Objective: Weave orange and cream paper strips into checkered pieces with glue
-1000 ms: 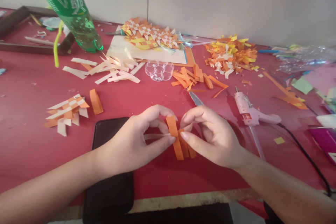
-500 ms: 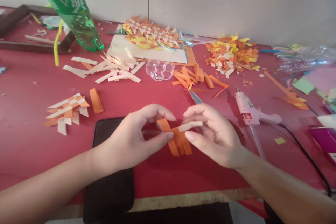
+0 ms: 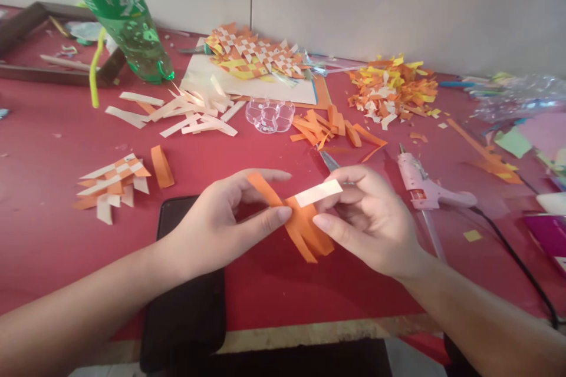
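Note:
Over the table's front part, my left hand (image 3: 225, 224) pinches several orange paper strips (image 3: 305, 230) between thumb and fingers. The strips lie side by side and slant down to the right. A cream paper strip (image 3: 318, 192) crosses their upper part and sticks out toward the right. My right hand (image 3: 367, 221) is curled at the right edge of this piece, thumb in front and fingers behind, gripping it loosely. Part of the fingers is hidden behind the paper. To the left lies a woven orange and cream piece (image 3: 117, 179) beside a single orange strip (image 3: 162, 166).
Cream strips (image 3: 194, 112), orange strips (image 3: 329, 126) and a clear segmented dish (image 3: 269, 115) lie behind my hands. A pink glue gun (image 3: 418, 179) with its cable is right. A black phone-like slab (image 3: 186, 312) sits front left; a green bottle (image 3: 132, 29) stands behind.
The orange strips have tilted, their upper end now leaning further left. The cream strip has turned its broad face to me. My right hand has shifted slightly, its index finger raised.

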`<state>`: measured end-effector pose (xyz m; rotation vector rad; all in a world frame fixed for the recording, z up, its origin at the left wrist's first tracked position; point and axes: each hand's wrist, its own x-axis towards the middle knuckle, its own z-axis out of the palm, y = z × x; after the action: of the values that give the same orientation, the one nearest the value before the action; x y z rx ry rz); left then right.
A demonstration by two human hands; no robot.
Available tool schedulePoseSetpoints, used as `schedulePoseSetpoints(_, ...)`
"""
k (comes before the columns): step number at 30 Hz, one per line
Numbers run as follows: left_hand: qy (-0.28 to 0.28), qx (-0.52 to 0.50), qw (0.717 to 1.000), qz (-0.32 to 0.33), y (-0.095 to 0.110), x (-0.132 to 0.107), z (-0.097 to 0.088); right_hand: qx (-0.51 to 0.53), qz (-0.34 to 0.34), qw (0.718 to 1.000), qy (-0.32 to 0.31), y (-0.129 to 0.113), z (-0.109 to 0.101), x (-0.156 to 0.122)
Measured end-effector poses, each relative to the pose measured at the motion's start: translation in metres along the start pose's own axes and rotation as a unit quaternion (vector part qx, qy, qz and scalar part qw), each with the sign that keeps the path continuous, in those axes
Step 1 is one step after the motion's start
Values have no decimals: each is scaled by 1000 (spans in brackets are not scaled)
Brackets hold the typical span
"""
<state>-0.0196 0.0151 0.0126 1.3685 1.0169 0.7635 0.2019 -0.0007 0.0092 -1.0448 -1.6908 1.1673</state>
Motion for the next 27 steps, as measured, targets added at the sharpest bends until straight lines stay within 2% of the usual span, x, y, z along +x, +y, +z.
schedulePoseSetpoints(7, 2, 13, 1000, -28, 0, 0, -1, 0, -3, 1000, 12, 3, 2, 0)
schedulePoseSetpoints(11, 13, -10, 1000, -7, 0, 1, 1, -35, -26, 999, 25, 7, 1, -3)
schedulePoseSetpoints(16, -9, -45, 999, -2, 0, 1, 2, -73, -52, 995, 45, 9, 0, -5)
schedulePoseSetpoints(22, -15, -28, 999, 1, -2, 0, 3, -105, -106, 989, 13, 10, -4, -1)
schedulePoseSetpoints(25, -22, -16, 1000, 11, -2, 0, 2, -131, -158, 978, -28, 8, -6, 3)
schedulePoseSetpoints(27, -29, -11, 999, 18, -3, 0, 2, -132, -170, 975, -48, 5, -7, 5)
